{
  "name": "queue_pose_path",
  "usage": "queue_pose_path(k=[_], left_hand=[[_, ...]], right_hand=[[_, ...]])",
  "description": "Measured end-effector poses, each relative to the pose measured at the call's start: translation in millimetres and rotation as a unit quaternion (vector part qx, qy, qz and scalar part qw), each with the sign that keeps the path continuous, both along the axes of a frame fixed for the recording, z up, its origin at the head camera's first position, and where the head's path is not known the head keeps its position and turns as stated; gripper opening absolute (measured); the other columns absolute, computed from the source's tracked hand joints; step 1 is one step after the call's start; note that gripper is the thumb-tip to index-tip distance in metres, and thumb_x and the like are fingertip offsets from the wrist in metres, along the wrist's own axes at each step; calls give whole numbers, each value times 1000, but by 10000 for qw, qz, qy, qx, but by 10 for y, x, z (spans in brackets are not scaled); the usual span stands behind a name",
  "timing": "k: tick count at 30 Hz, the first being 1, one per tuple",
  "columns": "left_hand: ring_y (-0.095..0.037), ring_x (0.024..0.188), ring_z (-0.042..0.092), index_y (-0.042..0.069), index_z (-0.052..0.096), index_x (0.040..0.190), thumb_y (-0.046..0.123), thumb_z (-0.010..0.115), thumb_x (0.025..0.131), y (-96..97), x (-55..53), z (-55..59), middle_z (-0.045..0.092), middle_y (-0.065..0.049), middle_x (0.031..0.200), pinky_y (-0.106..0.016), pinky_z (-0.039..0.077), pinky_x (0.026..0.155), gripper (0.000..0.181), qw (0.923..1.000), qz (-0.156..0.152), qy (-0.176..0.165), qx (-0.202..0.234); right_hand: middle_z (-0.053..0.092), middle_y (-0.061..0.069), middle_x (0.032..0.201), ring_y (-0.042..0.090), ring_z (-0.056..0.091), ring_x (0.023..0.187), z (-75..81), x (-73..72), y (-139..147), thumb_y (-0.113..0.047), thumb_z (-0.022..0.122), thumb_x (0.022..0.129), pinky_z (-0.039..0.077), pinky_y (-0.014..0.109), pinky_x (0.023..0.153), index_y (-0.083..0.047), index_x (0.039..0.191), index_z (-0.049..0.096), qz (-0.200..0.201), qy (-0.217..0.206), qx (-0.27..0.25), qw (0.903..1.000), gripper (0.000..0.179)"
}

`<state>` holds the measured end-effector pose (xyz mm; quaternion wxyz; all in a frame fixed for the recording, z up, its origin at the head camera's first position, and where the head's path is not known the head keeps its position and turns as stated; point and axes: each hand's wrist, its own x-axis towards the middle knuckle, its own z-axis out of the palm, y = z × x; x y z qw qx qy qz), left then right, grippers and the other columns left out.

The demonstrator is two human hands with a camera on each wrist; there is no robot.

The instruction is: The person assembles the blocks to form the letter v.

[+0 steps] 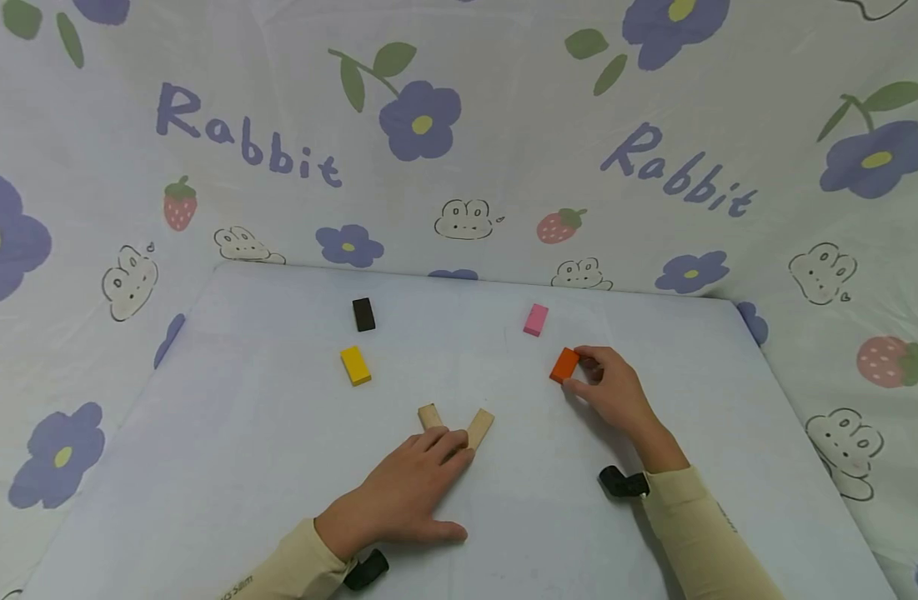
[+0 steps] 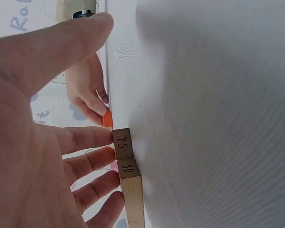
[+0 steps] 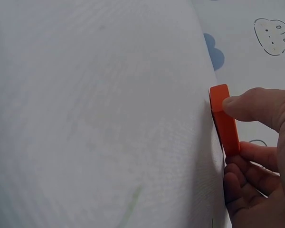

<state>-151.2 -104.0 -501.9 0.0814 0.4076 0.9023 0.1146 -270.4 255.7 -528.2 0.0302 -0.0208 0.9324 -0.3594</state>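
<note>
Two plain wooden blocks lie on the table in a V, the left one (image 1: pixel 430 416) and the right one (image 1: pixel 480 427), their near ends hidden under my left hand (image 1: pixel 413 487). Its fingers stretch out over them, with the thumb held apart. In the left wrist view their end faces read 75 (image 2: pixel 123 143) and 50 (image 2: pixel 128 168), right at the fingertips. Further right, my right hand (image 1: pixel 616 392) pinches an orange block (image 1: pixel 564 365) by its two ends, between thumb and index finger. The right wrist view shows this block (image 3: pixel 224 121) low over the white surface.
A yellow block (image 1: pixel 356 366) and a black block (image 1: pixel 363 314) lie at the back left of the white table (image 1: pixel 241 400). Beyond the orange block is a pink one (image 1: pixel 535 320). A printed cloth (image 1: pixel 504 142) hangs behind the table's far edge.
</note>
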Motion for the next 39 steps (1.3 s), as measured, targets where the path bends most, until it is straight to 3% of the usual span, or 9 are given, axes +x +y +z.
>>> queue_pose_path(k=[39], left_hand=[[-25,143,42,8,54,156,64,80,91,-12,-9,58,45,-7,159,-44,41,118,90,9999,-25,-116,-50]], right_hand=[[61,23,138,41,57,119,35,80,-130,-22,81,98,50,56,107,2,151,56,-29,23,-32,10000,63]])
